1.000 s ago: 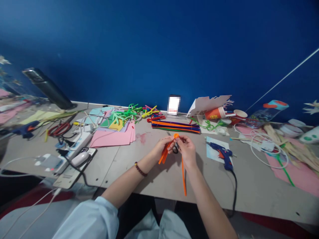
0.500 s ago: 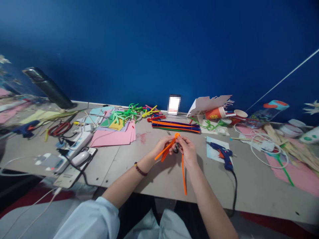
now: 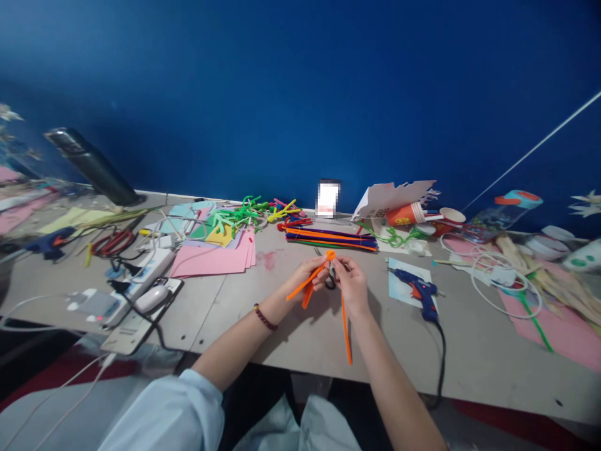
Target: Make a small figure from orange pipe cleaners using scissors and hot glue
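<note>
Both my hands are close together over the middle of the grey table (image 3: 277,351), and an orange pipe cleaner (image 3: 345,319) is pinched between them. My left hand (image 3: 303,277) holds its strands, and one of them sticks out to the lower left. My right hand (image 3: 352,287) grips the small orange coil (image 3: 331,255) at the top, and a long strand hangs down past the wrist. Black-handled scissors (image 3: 331,280) show between my hands, partly hidden. I cannot tell whether either hand holds them.
A blue glue gun (image 3: 417,293) lies on a paper sheet to my right. Bundled pipe cleaners (image 3: 331,238) lie ahead, with pink paper sheets (image 3: 211,261) to the left. A power strip (image 3: 145,272) and tangled cords sit further left. Paper cups and white cables crowd the far right.
The left-hand orange strands have swung outward to the left and spread apart. The coil has shifted slightly left, while my hands stay in nearly the same place.
</note>
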Motion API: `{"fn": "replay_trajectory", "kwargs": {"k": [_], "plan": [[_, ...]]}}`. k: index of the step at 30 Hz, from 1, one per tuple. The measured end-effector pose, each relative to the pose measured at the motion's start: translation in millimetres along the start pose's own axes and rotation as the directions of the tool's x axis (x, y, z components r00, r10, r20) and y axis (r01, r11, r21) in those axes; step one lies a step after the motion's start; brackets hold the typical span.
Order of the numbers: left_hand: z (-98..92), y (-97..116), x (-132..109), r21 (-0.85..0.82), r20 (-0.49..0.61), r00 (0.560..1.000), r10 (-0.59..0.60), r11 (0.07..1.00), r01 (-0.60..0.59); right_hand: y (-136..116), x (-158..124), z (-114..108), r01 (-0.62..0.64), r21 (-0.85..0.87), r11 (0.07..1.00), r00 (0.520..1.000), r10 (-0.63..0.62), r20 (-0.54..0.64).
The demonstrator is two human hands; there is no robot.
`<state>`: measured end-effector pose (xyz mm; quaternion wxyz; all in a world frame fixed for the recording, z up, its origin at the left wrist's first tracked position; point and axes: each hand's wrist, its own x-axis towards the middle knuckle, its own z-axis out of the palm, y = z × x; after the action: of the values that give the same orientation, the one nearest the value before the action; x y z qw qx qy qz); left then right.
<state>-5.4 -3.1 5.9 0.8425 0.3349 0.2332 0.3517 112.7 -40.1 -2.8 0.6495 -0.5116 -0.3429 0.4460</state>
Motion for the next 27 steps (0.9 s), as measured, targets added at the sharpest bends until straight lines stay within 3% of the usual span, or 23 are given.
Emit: {"fn": "replay_trajectory", "kwargs": {"k": [6,12,16,20,23,27], "plan": [[6.7,6.4,-4.5,-0.222,0.048,0.988,-0.147,0.963,0.154,3.6,2.2,0.4,-0.06,0.094,0.994,0.998,0.057,0.037],[7.3,3.2,-6.8,-0.32,0.116,0.981,-0.155,0.929,0.185,4.0,2.6,0.7,-0.159,0.197,0.967,0.983,0.135,0.128],[6.4,0.0,-6.2,-0.318,0.12,0.976,-0.181,0.924,0.211,3.0,3.5,0.8,-0.176,0.2,0.964,0.983,0.159,0.096],[3.1,-0.1,-2.2,-0.184,0.087,0.983,-0.16,0.967,0.174,2.3,3.8,0.5,-0.107,0.141,0.984,0.994,0.103,0.037],[0.0,2.1,0.6,0.04,0.033,0.994,-0.104,0.994,0.103,2.8,3.9,-0.4,-0.07,0.114,0.991,0.997,0.072,-0.014],[-1.6,2.0,2.1,0.348,-0.065,0.992,0.109,0.934,-0.08,4.4,4.6,-2.0,-0.055,0.095,0.994,0.996,0.061,-0.059]]}}
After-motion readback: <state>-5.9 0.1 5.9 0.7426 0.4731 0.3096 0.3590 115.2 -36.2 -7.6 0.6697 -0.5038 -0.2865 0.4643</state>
